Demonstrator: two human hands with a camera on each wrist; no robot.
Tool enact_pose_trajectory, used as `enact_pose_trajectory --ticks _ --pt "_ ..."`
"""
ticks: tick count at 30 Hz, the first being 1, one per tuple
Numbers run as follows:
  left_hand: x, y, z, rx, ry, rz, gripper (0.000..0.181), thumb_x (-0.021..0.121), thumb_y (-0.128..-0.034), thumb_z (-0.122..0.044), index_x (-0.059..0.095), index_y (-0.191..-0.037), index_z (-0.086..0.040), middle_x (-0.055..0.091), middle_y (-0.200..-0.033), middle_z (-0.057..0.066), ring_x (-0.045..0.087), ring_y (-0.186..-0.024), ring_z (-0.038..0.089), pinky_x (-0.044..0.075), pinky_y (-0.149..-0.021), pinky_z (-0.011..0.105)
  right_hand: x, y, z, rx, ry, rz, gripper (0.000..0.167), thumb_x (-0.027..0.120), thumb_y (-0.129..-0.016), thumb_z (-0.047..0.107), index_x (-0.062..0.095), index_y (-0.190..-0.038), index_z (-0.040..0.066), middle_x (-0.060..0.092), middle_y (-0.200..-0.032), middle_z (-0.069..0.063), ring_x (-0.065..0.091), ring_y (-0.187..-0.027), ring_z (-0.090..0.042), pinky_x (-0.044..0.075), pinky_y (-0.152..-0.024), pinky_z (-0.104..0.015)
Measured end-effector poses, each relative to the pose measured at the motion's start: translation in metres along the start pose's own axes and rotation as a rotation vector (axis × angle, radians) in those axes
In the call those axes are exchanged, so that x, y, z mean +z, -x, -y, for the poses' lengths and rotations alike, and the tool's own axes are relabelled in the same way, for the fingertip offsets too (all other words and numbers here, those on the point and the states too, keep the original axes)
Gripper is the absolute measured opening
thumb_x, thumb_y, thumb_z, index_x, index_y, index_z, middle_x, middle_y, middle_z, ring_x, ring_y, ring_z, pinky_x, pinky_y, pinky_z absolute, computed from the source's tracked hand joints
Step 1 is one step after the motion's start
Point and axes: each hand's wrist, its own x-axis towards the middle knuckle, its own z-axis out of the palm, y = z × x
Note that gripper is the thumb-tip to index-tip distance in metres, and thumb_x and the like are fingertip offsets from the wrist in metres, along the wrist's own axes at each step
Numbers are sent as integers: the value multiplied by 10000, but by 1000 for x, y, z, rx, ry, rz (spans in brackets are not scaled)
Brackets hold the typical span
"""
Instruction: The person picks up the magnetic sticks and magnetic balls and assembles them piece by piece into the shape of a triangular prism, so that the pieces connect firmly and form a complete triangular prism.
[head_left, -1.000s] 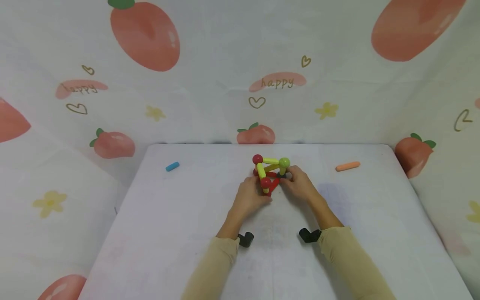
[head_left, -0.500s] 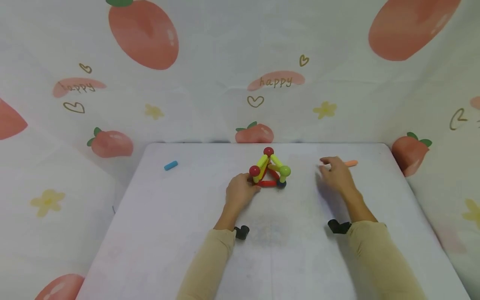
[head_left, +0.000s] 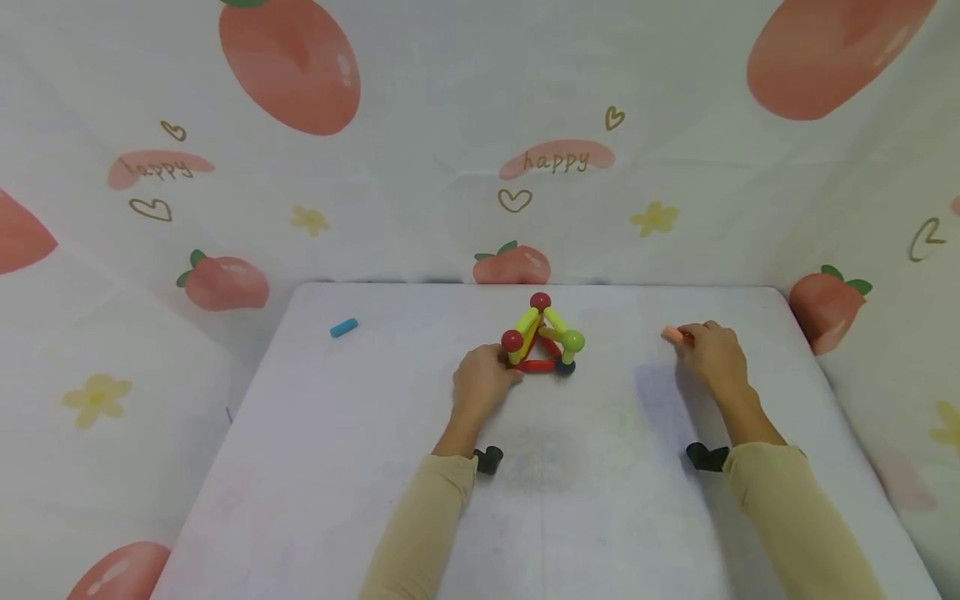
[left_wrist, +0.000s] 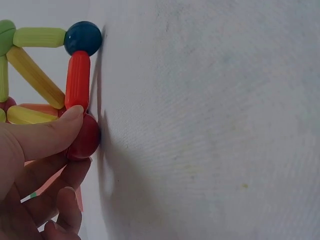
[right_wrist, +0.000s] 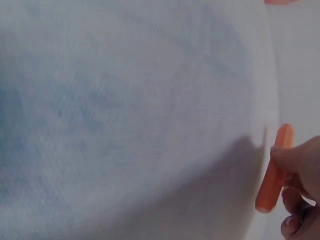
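Note:
A frame of magnetic rods and balls (head_left: pixel 556 319) stands on the table in the head view, with red balls and a green ball (head_left: pixel 573 341) on top and a dark blue ball (left_wrist: pixel 83 38) at a lower corner. My left hand (head_left: pixel 482 385) pinches its lower left corner; the left wrist view has the thumb and fingers on a red ball (left_wrist: pixel 86 137), where a red rod (left_wrist: pixel 78 80) joins. To the right, my right hand (head_left: pixel 716 358) pinches an orange rod (right_wrist: pixel 272 185) between thumb and fingers, partly hidden in the head view.
A short blue rod (head_left: pixel 343 327) lies at the back left of the white table (head_left: pixel 360 433). Behind the table's far edge hangs a white cloth (head_left: pixel 420 225) with a peach print. Black wrist mounts (head_left: pixel 489 460) sit by both sleeves.
My right hand has left the frame, moved right and taken hold of the orange rod. The frame has turned, and my left hand has shifted slightly left with it.

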Motion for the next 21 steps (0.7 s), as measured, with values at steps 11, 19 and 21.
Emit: enact_pose_trajectory --ticks 11,19,21 --pt "1 1 -3 -22 -18 5 334 846 -830 -313 773 -1100 -129 781 -1010 4 686 -962 211 562 -831 427 -29 8 121 -414 -416 -195 317 781 -884 83 700 -1183 15 750 -1048 -146 546 -954 -262 415 -763 -363" --pt "0 1 -5 -13 -47 -26 280 850 -813 -302 784 -1030 -137 788 -955 2 703 -925 222 563 -792 430 -1 13 175 -524 -481 -106 353 849 -828 163 745 -1156 83 760 -1032 -61 503 -1003 -205 455 -797 -360" --pt "1 2 -5 -7 -50 -31 266 847 -813 -299 786 -1017 -140 789 -949 1 710 -923 222 568 -780 432 12 13 176 -532 -441 -110 346 863 -813 177 766 -1134 95 766 -987 -45 505 -999 -213 440 -794 -348"
